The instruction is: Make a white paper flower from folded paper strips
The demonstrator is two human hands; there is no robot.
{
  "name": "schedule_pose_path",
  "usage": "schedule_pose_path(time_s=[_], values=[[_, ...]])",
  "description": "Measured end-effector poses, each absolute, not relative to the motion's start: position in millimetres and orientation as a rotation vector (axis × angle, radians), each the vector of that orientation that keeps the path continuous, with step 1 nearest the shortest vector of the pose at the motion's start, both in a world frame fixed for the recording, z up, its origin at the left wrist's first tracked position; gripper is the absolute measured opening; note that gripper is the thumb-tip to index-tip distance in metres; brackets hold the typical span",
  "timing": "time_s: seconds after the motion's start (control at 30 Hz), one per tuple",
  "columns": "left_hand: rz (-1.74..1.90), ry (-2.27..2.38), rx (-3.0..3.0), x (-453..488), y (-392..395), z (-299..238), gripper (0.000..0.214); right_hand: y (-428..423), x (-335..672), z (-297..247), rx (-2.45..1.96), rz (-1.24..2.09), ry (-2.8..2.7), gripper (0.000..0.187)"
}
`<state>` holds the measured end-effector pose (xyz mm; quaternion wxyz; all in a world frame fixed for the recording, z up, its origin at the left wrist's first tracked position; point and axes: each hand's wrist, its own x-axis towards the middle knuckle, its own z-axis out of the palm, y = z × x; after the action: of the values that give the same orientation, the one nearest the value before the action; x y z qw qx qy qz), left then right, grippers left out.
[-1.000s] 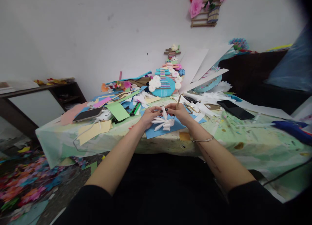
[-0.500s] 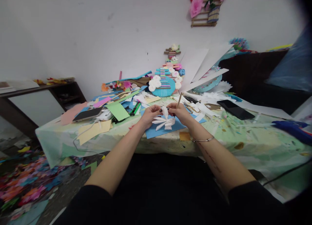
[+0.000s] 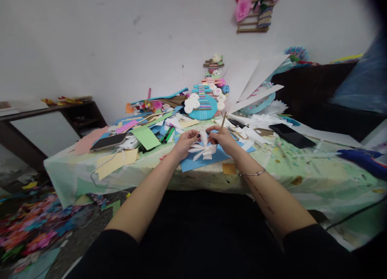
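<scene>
Over a blue sheet of paper my left hand pinches one edge of a small white paper strip between thumb and fingers. Opposite it, my right hand has its fingers curled, with a thin wooden stick standing up out of the grip. The right fingertips are close to the strip's other edge; whether they touch it I cannot tell. Just below both hands are white folded paper pieces, like petals or a bow. Whether these join the strip is unclear.
A blue round craft piece with white flowers stands behind my hands. Green paper and a green cutter lie to the left. On the right are a black phone and a blue glue gun. Paper scraps cover much of the table.
My right fingers have shifted slightly up, and the stick's tip has risen a little with them. The white strip's upper end has moved slightly left. My left hand is nearly still.
</scene>
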<state>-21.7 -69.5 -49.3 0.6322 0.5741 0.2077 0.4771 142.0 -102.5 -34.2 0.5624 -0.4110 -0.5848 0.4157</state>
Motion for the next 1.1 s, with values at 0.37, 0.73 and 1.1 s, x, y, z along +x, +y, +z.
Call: schedule_pose_path(time_s=[0.37, 0.73, 1.1], values=[[1.083, 0.475, 1.223, -20.2, -67.9, -50.4, 0.033, -104.7, 142.9, -34.6, -0.821, 1.060, -1.495, 0.041], [0.989, 0.382, 1.228, -20.6, -69.1, -52.0, 0.038, -97.1, 144.7, -38.8, -0.798, 1.015, -1.427, 0.037], [1.044, 0.474, 1.200, -20.0, -71.5, -49.0, 0.042, -98.1, 144.8, -38.0, -0.856, 0.966, -1.461, 0.039]])
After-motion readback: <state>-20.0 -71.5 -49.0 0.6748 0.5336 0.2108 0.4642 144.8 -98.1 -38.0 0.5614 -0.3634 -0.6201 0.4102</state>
